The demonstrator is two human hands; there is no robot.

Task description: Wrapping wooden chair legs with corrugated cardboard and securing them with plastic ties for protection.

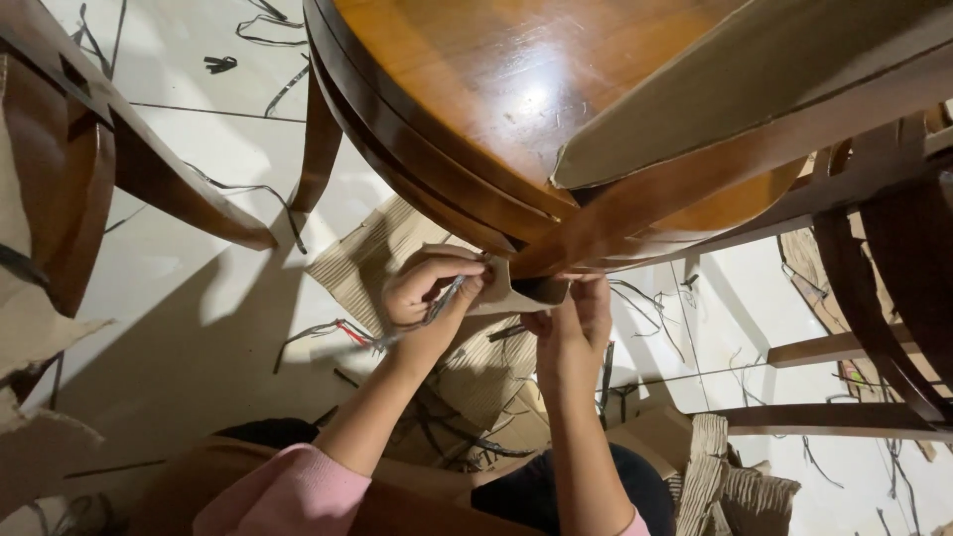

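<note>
Pink sleeves (298, 486) are seen nearest the camera, and from them both forearms are raised to the underside of a round wooden table (467, 89). A dark strap (442, 303) is pinched in the curled left hand (427, 293), its tail trailing down past the wrist. A cardboard flap (511, 293) between the hands is touched by the right hand (576, 318), fingers loosely bent; whether it is gripped cannot be told. Light, bendable and easily torn, the flap is judged best held at its free edge. Above the right hand, a cardboard-wrapped leg (715, 109) is laid across the tabletop. Beyond, cut straps are scattered over the tiled floor (199, 129).
</note>
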